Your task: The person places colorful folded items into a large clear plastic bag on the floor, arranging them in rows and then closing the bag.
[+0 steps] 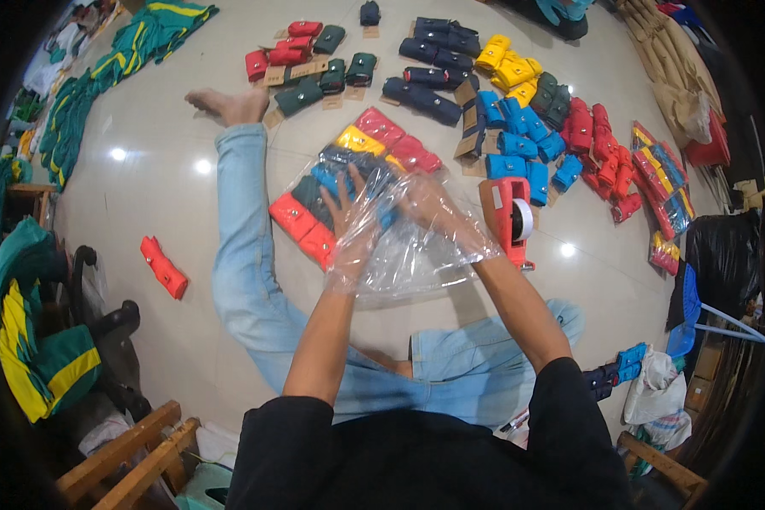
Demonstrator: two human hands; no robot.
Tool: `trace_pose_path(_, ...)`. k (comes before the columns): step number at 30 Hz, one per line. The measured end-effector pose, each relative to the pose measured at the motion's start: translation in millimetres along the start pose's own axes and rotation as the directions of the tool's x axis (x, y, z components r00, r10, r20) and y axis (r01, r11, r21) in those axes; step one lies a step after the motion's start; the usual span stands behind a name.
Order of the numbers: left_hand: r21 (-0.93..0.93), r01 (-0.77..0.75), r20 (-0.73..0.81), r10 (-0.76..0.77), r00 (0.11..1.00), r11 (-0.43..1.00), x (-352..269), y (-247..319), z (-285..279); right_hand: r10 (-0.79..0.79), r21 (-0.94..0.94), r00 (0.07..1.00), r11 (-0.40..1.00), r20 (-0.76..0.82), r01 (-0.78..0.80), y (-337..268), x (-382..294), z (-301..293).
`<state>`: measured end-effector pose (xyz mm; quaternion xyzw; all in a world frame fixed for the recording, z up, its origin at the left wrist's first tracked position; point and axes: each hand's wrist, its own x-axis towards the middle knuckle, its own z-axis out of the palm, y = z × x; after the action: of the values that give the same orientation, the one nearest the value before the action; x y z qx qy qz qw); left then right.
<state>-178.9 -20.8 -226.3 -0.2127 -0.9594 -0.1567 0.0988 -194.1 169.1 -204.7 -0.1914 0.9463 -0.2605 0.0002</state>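
A clear plastic bag (414, 261) lies before me, its wide mouth towards my body and both my forearms reaching in. Inside it, small folded fabric pouches with snap buttons sit in coloured rows: bright red pouches (293, 220) at the left, then dark green, blue and navy, yellow pouches (360, 140), and darker red pouches (382, 131) at the far side. My left hand (350, 207) rests on the blue and green pouches with fingers spread. Beside it, my right hand (424, 201) is bent over the near right pouches; its fingertips are hidden by film and glare.
A red tape dispenser (507, 220) stands right of the bag. Rolled pouches in navy (437, 48), blue (516, 143) and red (602, 146) spread beyond. Packed bags (663, 178) lie far right. One red roll (164, 268) is at left, near a black chair base (111, 322).
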Motion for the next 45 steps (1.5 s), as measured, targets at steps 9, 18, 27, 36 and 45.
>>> trace_pose_path(9,0.080,-0.010,0.023,0.008,1.000,0.997,3.1,-5.7,12.4,-0.018,0.137,0.997,0.990,-0.069,0.028,1.4,-2.6,11.1)
trace_pose_path(18,0.127,0.006,0.150,-0.026,0.988,0.992,6.4,-5.0,9.8,0.119,-0.192,0.953,0.965,-0.279,-0.177,-29.1,-18.0,57.1)
trace_pose_path(27,-0.217,0.108,-0.089,-0.130,0.988,0.970,6.1,-9.6,23.0,0.025,-0.001,0.999,1.000,-0.037,-0.025,4.3,-18.9,22.7)
trace_pose_path(36,-0.233,0.176,-0.016,-0.185,0.983,0.956,10.3,2.9,9.7,-0.057,-0.376,0.998,0.924,0.030,0.065,16.6,-20.9,14.4)
trace_pose_path(45,-0.104,0.152,-0.008,-0.154,0.988,0.983,8.3,-10.2,38.0,-0.189,-0.336,0.974,0.932,-0.128,0.137,42.2,-31.3,18.9)
